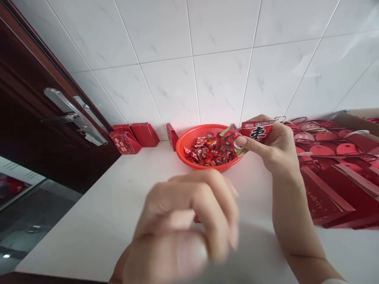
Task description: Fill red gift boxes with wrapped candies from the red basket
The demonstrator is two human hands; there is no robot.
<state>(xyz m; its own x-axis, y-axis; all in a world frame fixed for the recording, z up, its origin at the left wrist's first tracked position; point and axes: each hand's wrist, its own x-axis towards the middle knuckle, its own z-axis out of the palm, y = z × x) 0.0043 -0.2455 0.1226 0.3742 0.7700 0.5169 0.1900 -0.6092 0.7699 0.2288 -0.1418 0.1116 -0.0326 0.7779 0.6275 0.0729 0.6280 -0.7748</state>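
My right hand (280, 146) is raised over the right side of a red plastic colander (179, 152). Between its thumb and fingers it grips wrapped candies: a red packet (256, 129) with a large dark character, and a shiny red and gold wrapped piece (225, 139). Small red-wrapped candies (204, 153) lie in a heap inside the colander. Close to the camera, my left hand (183, 221) is blurred, its fingers curled over toward the thumb. A sliver of red shows just behind those fingers; what it belongs to is hidden.
Red gift boxes (145, 135) stand by the wall at the left, another box (171, 137) beside the colander. Many red boxes with cord handles (328, 193) crowd the white tabletop (97, 221) on the right. A dark door (38, 130) with a metal handle borders the left.
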